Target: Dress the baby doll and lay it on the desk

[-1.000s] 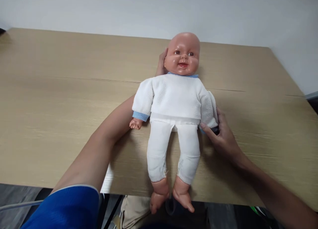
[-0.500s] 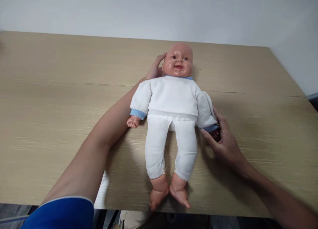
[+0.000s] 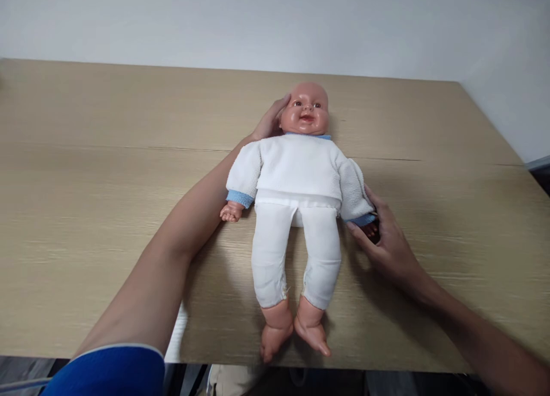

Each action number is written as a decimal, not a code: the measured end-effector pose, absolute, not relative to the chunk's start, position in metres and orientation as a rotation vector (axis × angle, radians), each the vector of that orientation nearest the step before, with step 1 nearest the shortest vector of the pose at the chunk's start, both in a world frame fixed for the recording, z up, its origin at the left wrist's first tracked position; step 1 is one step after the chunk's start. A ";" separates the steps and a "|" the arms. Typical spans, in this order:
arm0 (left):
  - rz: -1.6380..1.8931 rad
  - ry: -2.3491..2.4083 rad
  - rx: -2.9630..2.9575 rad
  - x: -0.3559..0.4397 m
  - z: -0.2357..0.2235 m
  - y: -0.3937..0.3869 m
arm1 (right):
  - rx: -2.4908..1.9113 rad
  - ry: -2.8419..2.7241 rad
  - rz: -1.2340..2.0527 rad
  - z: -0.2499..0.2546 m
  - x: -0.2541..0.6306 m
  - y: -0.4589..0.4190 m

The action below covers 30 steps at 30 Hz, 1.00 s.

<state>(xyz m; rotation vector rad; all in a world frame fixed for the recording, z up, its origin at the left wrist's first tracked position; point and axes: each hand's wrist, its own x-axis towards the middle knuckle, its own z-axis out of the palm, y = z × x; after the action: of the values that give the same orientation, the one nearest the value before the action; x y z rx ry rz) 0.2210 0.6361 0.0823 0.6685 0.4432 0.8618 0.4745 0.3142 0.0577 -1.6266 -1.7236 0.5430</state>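
Note:
A baby doll (image 3: 298, 167) lies face up on the table, its head toward the far edge and its bare feet near the front edge. It wears a white fleece top with blue cuffs and collar, and white trousers. My left hand (image 3: 271, 120) cups the left side of the doll's head, thumb or finger along the cheek and the rest hidden behind it. At the doll's sleeve cuff on the right, my right hand (image 3: 384, 230) is curled around the doll's forearm and small hand, with fingers behind and thumb in front.
The pale wooden table (image 3: 94, 201) has a seam running across it behind the doll. A white wall (image 3: 258, 26) stands beyond its far edge. Below the front edge, part of a beige item (image 3: 232, 380) shows.
The doll's head has shifted slightly down and to the left, with my left hand still against it. My right hand keeps its place at the sleeve cuff.

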 end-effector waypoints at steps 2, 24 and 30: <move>0.871 0.424 0.686 0.220 0.083 0.634 | -1.623 -1.725 0.529 0.058 0.474 0.314; 0.832 0.324 0.816 0.218 0.080 0.632 | -1.631 -1.737 0.480 0.060 0.471 0.316; 0.922 0.381 0.750 0.221 0.078 0.639 | -1.637 -1.682 0.563 0.060 0.471 0.316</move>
<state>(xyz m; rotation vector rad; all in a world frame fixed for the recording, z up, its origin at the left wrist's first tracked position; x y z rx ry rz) 0.2214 0.6392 0.0784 0.7496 0.3814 0.9217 0.4711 0.3161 0.0596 -1.6373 -1.6815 0.5627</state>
